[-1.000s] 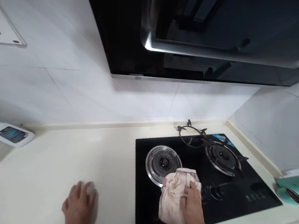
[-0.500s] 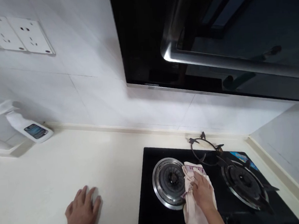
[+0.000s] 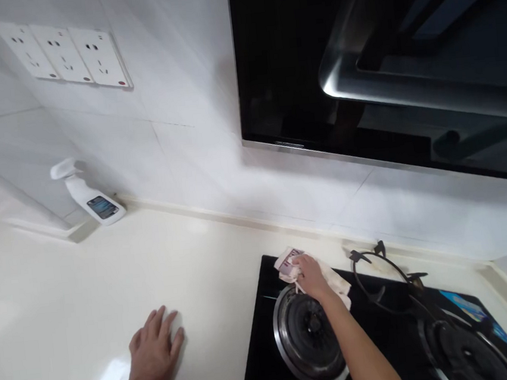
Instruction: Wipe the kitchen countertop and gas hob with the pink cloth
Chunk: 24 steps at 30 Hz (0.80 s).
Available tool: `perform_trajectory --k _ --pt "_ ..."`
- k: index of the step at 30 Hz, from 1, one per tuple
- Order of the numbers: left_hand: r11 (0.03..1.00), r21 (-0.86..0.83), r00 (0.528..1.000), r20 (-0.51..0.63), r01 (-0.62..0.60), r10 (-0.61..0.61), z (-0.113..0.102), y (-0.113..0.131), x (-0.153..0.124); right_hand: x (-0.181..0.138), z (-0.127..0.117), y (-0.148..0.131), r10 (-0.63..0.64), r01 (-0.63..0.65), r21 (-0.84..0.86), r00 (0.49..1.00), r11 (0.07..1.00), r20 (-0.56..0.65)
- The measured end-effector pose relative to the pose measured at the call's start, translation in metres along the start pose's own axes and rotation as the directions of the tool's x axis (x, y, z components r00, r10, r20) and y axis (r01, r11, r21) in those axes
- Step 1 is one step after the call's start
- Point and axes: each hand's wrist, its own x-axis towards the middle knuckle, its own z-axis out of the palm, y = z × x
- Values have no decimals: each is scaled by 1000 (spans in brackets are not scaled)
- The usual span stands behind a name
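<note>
Head view, cloth [image 3: 335, 280] on stove [image 3: 394, 336], white spray bottle [image 3: 92, 198]

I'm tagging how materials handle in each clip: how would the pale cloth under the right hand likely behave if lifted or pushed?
The cloth is probably floppy, since it lies creased and bunched around the right hand. Lifted, its spread-out end would likely sag. Pushed, it may slide or wrinkle on the glossy cooktop.
</note>
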Motion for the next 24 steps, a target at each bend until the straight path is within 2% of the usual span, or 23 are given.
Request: perform_trajectory --k 3,6,10,13,17,24 --pt "1000 0 1000 -12 3 -3 0 -1 -1 22 18 -43 -119 115 47 989 992 83" --pt "1000 7 999 -34 -5 6 -1 -1 -1 22 37 -92 -205 198 72 972 978 116" --pt "1000 15 999 -50 -14 15 -5 2 -2 -12 57 -153 -285 277 74 949 958 132" --pt "1000 8 999 -54 -8 9 -6 3 -3 -45 67 -183 -317 311 66 938 948 138" --pt "1000 -4 998 -67 -11 10 -5 4 -4 -62 71 -189 -304 304 22 943 952 134" --pt "1000 -9 998 -67 -14 13 -8 10 -5 -25 57 -153 -122 136 -124 986 983 115"
